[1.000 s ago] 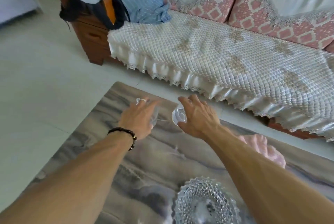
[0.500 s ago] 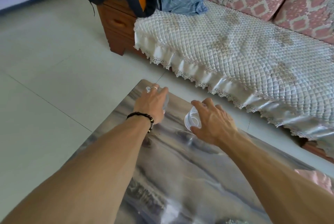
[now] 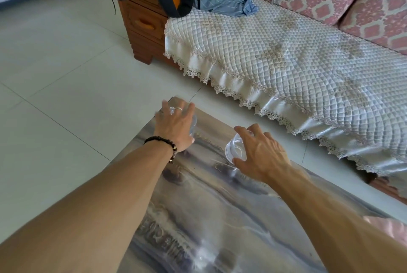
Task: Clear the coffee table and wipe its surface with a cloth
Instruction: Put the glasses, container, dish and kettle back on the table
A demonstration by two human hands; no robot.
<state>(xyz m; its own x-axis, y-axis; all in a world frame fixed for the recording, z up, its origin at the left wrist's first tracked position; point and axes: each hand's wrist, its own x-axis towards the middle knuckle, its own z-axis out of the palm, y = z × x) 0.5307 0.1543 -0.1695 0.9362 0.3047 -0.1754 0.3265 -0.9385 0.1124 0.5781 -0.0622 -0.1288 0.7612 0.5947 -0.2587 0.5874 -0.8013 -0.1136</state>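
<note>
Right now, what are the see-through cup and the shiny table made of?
The clear cup in the right hand looks like thin, glossy plastic, since you see straight through its ringed wall, though it could be glass. The coffee table looks like polished marble or a marble-print top: grey swirly veins and bright reflections.
</note>
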